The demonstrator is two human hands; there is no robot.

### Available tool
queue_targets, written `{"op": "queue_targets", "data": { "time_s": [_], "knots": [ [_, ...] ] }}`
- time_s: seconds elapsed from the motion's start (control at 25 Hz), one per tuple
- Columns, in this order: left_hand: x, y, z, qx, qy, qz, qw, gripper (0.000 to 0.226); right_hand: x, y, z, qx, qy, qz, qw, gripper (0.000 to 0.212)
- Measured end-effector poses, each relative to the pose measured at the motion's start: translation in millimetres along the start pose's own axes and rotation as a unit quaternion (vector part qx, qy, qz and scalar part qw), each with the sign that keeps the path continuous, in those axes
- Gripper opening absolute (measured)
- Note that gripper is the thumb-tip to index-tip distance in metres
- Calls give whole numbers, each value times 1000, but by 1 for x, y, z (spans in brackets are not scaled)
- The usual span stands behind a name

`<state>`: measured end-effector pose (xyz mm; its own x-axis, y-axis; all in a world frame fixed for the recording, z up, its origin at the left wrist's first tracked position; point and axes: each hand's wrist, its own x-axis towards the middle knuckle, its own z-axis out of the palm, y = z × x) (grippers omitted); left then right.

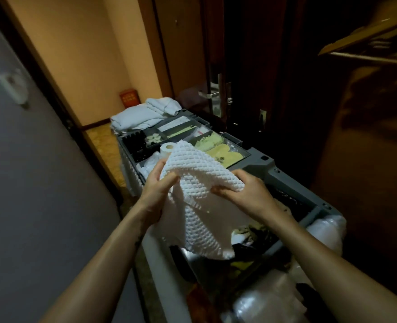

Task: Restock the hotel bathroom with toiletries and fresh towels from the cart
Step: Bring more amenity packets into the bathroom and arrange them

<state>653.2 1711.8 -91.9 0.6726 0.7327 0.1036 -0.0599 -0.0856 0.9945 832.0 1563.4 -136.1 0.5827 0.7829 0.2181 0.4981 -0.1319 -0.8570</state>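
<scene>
Bare forearms enter at the frame's bottom, left hand [156, 183] and right hand [246, 194] each with a pinching grip on a white waffle towel [199, 164] held mid-frame over the grey cart [260, 163], likely for folding.

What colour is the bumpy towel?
The towel is white with a waffle pattern, seen in the head view.

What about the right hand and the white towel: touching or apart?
Touching: the head view shows the right hand pinching the white towel.
</scene>
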Motion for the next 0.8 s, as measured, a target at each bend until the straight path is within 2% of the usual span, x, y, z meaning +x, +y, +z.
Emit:
{"op": "queue_targets", "data": {
  "time_s": [0.16, 0.32, 0.4, 0.52, 0.68, 0.8],
  "knots": [
    [-66, 15, 8, 27, 53, -3, 998, 42, -39, -8, -1, 22, -31, -39, 999, 54],
    [-128, 22, 9, 39, 144, 3, 989, 39, -70, -27, 6, 44, -83, -58, 994, 85],
    [-157, 23, 10, 41, 176, 7, 984, 36, -89, -38, 11, 37, -95, -73, 992, 90],
    [-192, 24, 14, 30, 196, 21, 980, 35, -120, -49, 14, 44, -106, -93, 989, 80],
    [-232, 22, 20, 36, 185, 34, 981, 36, -159, -58, 10, 16, -101, -95, 990, 61],
    [-269, 14, 18, 29, 182, 42, 982, 35, -196, -64, 10, -10, -85, -82, 993, 58]
  ]
}}
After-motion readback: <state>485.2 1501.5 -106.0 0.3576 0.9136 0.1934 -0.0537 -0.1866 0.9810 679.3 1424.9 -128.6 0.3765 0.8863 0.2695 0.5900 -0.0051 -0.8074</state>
